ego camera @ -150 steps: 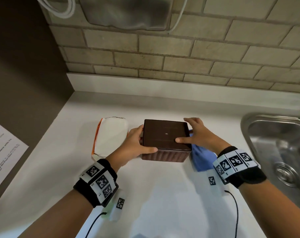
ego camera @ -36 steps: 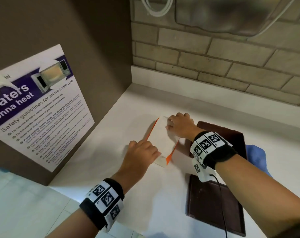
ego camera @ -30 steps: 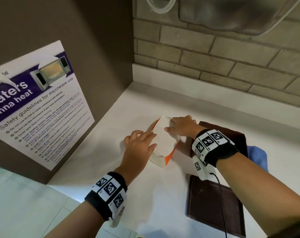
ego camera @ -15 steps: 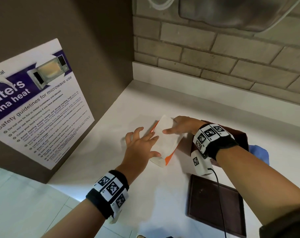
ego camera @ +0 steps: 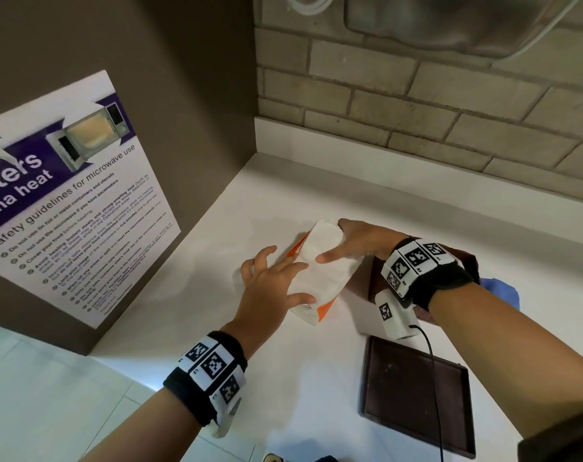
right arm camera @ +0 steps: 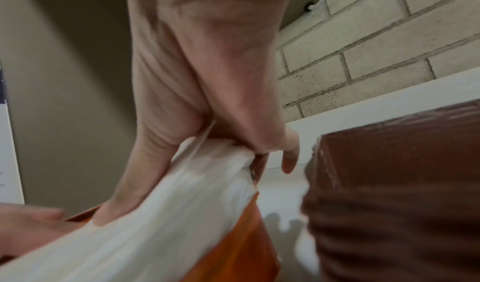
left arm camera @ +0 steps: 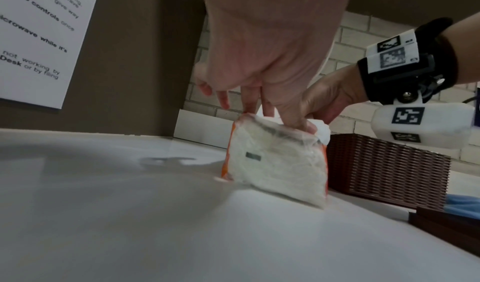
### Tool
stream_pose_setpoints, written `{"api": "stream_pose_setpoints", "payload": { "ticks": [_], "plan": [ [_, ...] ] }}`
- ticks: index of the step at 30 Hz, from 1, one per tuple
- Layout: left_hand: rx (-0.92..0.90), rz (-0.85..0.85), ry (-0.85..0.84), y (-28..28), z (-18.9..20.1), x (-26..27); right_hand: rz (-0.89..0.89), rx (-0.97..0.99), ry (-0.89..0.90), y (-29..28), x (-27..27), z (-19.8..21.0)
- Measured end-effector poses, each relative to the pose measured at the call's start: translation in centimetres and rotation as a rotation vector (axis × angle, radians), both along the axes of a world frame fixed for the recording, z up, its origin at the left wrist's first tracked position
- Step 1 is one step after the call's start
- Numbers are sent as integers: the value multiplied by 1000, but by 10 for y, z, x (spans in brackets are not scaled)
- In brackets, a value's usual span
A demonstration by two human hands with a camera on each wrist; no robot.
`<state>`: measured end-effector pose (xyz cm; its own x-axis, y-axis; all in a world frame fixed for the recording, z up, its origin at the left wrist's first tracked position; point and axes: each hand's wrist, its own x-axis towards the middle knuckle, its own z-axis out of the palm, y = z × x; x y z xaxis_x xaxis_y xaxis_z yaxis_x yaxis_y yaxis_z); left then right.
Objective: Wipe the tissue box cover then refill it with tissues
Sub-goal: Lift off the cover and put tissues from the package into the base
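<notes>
Head view: the tissue pack (ego camera: 320, 275) stands tilted on the white counter (ego camera: 283, 378), just left of the brown woven tissue box cover (ego camera: 467, 261), which the right forearm mostly hides. The left hand (ego camera: 270, 288) has spread fingers on the pack's near side; the right hand (ego camera: 360, 245) curls round its far end. The flat brown base panel (ego camera: 413, 398) lies apart.

Left wrist view: the soft wrapper could slip or buckle as it is lifted.

Right wrist view: blurred; thumb and fingers (right arm camera: 288, 152) pinch the pack's top, which could snag on the cover's rim; the cover's opening is unseen
</notes>
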<state>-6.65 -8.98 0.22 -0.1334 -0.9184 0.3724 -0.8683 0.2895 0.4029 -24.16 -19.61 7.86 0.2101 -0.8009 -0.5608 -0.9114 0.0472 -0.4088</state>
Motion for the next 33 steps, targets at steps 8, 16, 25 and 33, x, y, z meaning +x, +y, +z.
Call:
{"api": "stream_pose_setpoints", "payload": {
  "ticks": [8,16,25,33],
  "plan": [
    [134,87,296,1,11,-6,4,76,-159,7,-9,9],
    [369,62,414,-18,39,-9,71,13,-263,8,-11,21],
    [578,-47,555,-31,41,-7,146,-53,-355,13,-7,32],
    [620,-69,512,-33,44,-10,147,-107,-384,13,-9,33]
  ]
}}
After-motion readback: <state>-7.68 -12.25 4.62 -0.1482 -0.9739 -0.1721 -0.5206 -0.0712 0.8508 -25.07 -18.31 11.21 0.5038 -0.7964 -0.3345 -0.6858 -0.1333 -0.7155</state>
